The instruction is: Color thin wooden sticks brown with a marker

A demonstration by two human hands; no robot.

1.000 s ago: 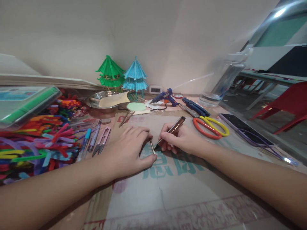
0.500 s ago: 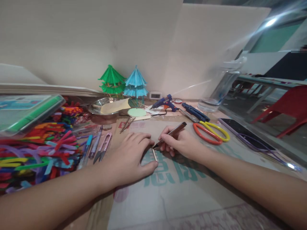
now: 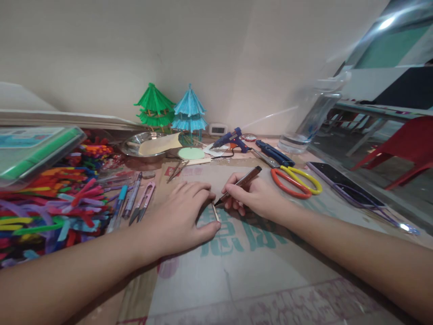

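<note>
The person's left hand (image 3: 184, 207) lies palm down, thumb (image 3: 208, 231) spread from forefinger (image 3: 203, 196); the right hand (image 3: 250, 194) (fingers (image 3: 234, 178) curled) holds a pinch.

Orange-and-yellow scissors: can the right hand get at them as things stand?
Likely yes: the scissors lie near the right hand, handles uncovered, though the brown marker it holds could hamper a grip.

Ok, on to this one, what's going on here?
A person is working at a table with both hands. The left hand holds a short thin stick between thumb and forefinger, over a printed sheet. The right hand grips a brown marker, its dark tip right by the stick; whether they touch is hard to tell. Beyond, a glue gun lies on the table.
</note>
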